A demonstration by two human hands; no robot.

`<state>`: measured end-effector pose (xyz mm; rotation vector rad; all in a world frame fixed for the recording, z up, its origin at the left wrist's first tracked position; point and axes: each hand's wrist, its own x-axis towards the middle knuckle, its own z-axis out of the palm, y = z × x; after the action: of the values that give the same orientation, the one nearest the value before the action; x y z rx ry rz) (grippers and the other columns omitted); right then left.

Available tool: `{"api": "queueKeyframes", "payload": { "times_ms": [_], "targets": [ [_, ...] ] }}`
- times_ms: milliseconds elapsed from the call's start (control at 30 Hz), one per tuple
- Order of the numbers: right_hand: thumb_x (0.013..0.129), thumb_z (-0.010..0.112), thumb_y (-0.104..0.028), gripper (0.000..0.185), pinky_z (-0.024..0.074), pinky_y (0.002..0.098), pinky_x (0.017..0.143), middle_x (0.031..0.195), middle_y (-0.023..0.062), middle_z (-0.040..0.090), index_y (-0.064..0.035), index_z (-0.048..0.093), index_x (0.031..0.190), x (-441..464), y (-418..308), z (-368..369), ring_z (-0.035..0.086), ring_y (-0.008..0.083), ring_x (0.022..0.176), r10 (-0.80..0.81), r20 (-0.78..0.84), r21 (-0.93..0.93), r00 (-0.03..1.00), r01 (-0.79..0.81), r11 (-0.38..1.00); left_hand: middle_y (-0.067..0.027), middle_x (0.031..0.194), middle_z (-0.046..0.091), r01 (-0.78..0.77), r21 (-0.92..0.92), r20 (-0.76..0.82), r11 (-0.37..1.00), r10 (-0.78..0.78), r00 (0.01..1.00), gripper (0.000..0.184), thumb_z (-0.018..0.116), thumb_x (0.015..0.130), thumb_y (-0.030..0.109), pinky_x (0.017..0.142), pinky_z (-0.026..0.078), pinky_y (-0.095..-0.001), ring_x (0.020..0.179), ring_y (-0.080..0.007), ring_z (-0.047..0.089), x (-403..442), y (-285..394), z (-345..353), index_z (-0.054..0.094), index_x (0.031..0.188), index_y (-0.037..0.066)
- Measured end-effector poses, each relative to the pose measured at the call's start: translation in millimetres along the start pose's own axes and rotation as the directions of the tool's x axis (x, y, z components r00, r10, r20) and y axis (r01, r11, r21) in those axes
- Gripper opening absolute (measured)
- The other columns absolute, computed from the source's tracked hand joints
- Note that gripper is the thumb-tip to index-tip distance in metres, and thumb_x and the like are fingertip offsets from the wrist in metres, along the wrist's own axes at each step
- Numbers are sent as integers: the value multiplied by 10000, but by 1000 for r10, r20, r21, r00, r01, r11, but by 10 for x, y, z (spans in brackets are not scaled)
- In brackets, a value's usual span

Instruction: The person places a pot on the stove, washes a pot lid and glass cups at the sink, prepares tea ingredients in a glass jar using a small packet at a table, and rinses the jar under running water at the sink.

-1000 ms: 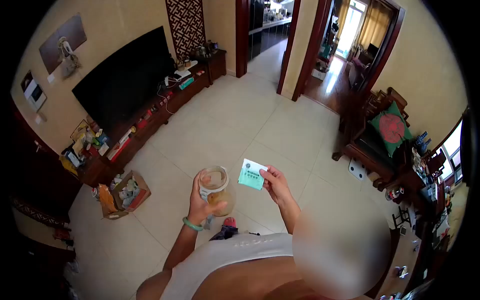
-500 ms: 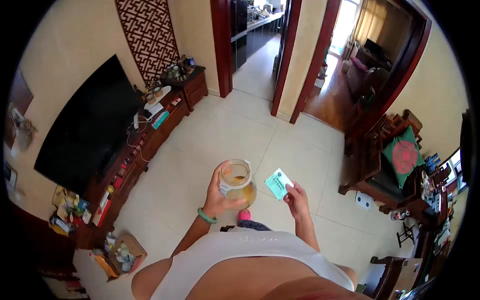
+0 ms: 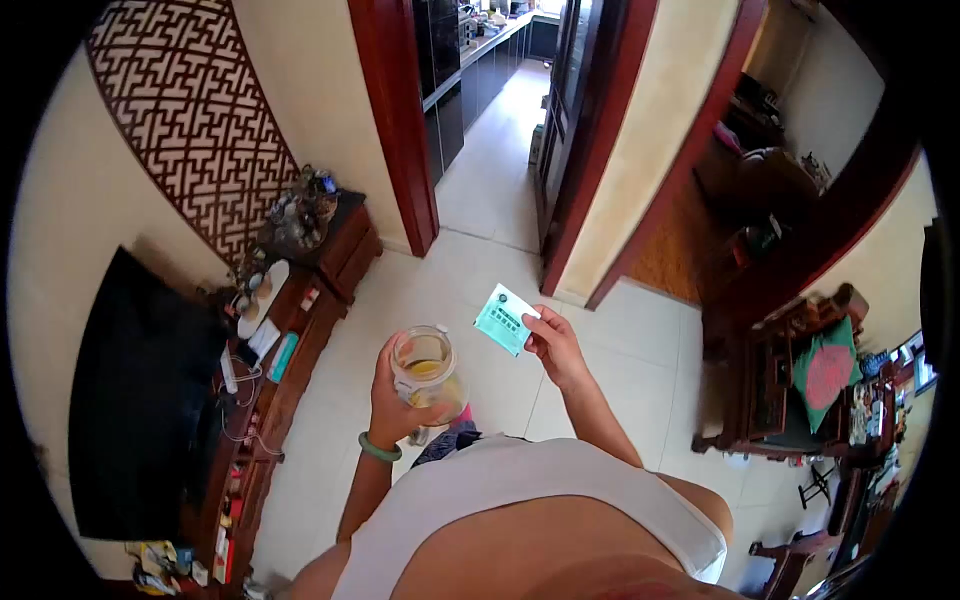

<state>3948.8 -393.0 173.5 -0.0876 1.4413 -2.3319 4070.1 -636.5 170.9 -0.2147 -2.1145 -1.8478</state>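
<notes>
My left hand (image 3: pixel 392 395) is wrapped round a clear glass jar (image 3: pixel 432 378) with a metal clasp on its side. The jar is lidless and tilts slightly, with some yellowish stuff low inside. A green bangle (image 3: pixel 379 449) circles that wrist. Between thumb and fingers, my right hand (image 3: pixel 552 340) pinches a flat white and mint-green sachet (image 3: pixel 505 318) by its right edge. The sachet's printed face is towards me, and it is held up apart from the jar, to its right.
Ahead, a doorway with a dark red frame (image 3: pixel 395 120) leads to a kitchen with dark cabinets (image 3: pixel 482 85). A low wooden TV cabinet (image 3: pixel 265 440) runs along the left. On the right stands a wooden armchair (image 3: pixel 740 400) with a green cushion (image 3: pixel 826 375). Pale floor tiles (image 3: pixel 640 350) lie between.
My view has turned and moved forward, so the kitchen doorway is nearer. The sachet has been raised and is turned more upright. Both hands keep their hold.
</notes>
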Motion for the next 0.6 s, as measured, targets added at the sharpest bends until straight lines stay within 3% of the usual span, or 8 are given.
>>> {"api": "queueKeyframes", "payload": {
  "times_ms": [100, 233, 267, 367, 433, 600],
  "targets": [
    [868, 594, -174, 95, 336, 189, 526, 700, -43, 507, -86, 558, 872, 875, -231, -74, 456, 38, 610, -30, -46, 101, 998, 35, 994, -142, 1255, 435, -4, 78, 62, 997, -1, 998, 1043, 856, 520, 322, 980, 374, -369, 1175, -264, 450, 1142, -315, -46, 296, 1341, 7],
    [864, 598, -161, 82, 410, 189, 579, 734, -36, 541, -89, 570, 891, 1938, -495, -383, 478, 46, 610, -62, -217, 82, 974, 82, 993, -136, 1249, 428, -102, 234, 185, 967, 58, 981, 1036, 860, 513, 321, 1013, 321, -366, 1183, -268, 431, 2657, -607, 40, 311, 1336, 13],
    [866, 596, -155, 82, 435, 186, 592, 749, -28, 560, -87, 575, 906, 2339, -565, -477, 485, 53, 601, -60, -276, 59, 959, 79, 995, -127, 1239, 436, -124, 107, 176, 986, 104, 979, 1041, 862, 508, 325, 1015, 314, -361, 1178, -261, 433, 3167, -786, 55, 313, 1335, 13],
    [859, 611, -127, 91, 338, 171, 505, 727, -30, 543, -62, 572, 909, 3162, -733, -865, 461, 32, 588, -75, -311, 162, 947, 131, 978, -122, 1241, 436, -47, -39, 202, 998, 54, 978, 1061, 869, 493, 325, 1012, 316, -356, 1179, -252, 429, 4274, -1320, 222, 310, 1338, 11],
    [853, 624, -121, 103, 340, 174, 479, 710, -21, 539, -50, 561, 892, 3767, -757, -1150, 469, 38, 559, -60, -382, 134, 922, 120, 984, -116, 1256, 431, -33, -41, 211, 999, 41, 977, 1064, 875, 489, 305, 1010, 317, -352, 1186, -241, 427, 4899, -1759, 306, 308, 1340, 12],
    [858, 616, -104, 90, 359, 178, 465, 679, -15, 522, -46, 551, 880, 5730, -1451, -1446, 471, 51, 535, -26, -360, 103, 932, 68, 992, -118, 1296, 398, -38, -70, 153, 997, 49, 987, 1048, 867, 513, 247, 1016, 328, -383, 1183, -261, 426, 6597, -2260, 520, 282, 1358, 39]
  ]
}}
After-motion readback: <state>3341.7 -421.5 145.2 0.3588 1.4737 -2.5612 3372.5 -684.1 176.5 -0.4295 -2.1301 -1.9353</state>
